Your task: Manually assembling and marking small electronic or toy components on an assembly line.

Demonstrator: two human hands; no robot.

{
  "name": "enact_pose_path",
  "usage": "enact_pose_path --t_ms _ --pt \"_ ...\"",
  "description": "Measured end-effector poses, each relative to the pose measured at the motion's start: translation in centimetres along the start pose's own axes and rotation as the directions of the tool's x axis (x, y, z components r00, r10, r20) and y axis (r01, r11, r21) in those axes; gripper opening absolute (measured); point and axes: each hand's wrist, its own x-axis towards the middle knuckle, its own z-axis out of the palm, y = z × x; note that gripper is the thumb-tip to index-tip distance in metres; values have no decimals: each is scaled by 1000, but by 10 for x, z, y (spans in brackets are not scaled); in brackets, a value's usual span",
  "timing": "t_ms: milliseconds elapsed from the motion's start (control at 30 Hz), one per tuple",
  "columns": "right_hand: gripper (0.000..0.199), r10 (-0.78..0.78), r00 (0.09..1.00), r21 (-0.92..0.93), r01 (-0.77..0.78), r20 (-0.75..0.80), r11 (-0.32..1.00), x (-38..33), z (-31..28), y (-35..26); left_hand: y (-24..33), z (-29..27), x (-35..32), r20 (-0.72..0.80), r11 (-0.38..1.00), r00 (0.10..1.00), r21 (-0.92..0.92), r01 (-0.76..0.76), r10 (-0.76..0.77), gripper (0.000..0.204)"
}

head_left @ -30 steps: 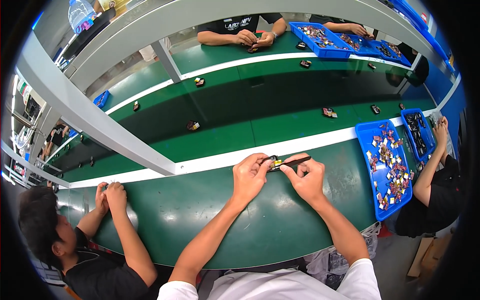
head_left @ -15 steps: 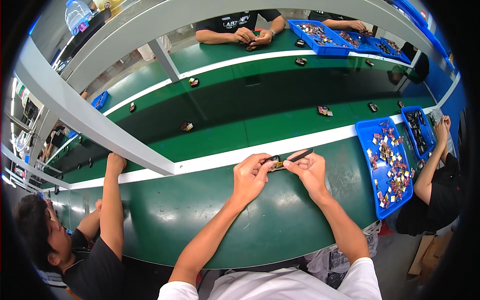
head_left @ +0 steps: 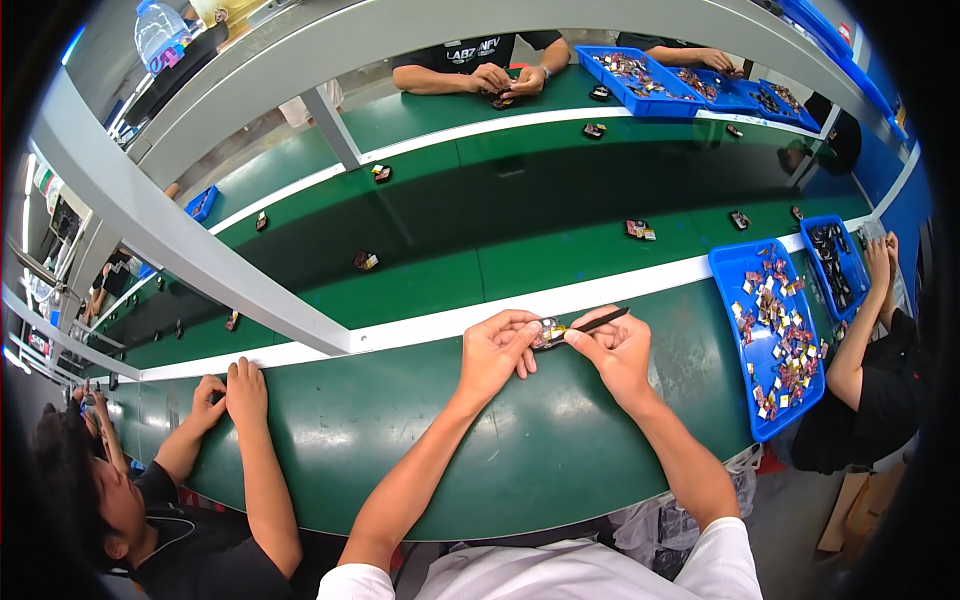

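Note:
Over the green worktop, close to its white rail, my left hand pinches a small dark electronic housing with a yellow-and-silver part inside. Opposite it, my right hand has a slim black stick-like tool lying between thumb and fingers, its rear end pointing up and right. The right thumb and fingertips meet the housing's right side. Fingers cover much of the housing, and the tool's working tip cannot be made out.
To my right, a blue tray holds many small red, white and yellow parts; a second blue tray holds black pieces. Beyond the white rail, a green conveyor belt carries scattered housings. Co-workers sit left, right and opposite. A grey frame post slants across the left.
Housings on the belt have shifted slightly left, and one more shows there near the left co-worker. That co-worker's arm has come back from the belt. My hands have turned the housing slightly.

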Motion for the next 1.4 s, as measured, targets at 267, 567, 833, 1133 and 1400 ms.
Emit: enact_pose_path --t_ms 267,567,833,1133,1400 --pt "11 -199 980 -167 193 -14 967 -5 4 1 -1 -6 4 58 998 998 -61 17 -13 23" --pt "11 -214 977 -204 206 -16 957 -6 7 3 -1 -7 3 65 993 998 -116 14 -7 23" --pt "10 -203 979 -232 190 -35 954 -8 12 1 -1 -9 4 41 991 999 -135 4 2 23" --pt "10 -228 974 -280 218 -4 935 -7 11 2 -2 -10 4 26 989 1000 -147 -4 8 21" --pt "13 -231 973 -278 222 0 935 -4 8 3 -2 -9 4 11 991 1000 -137 6 -5 20"
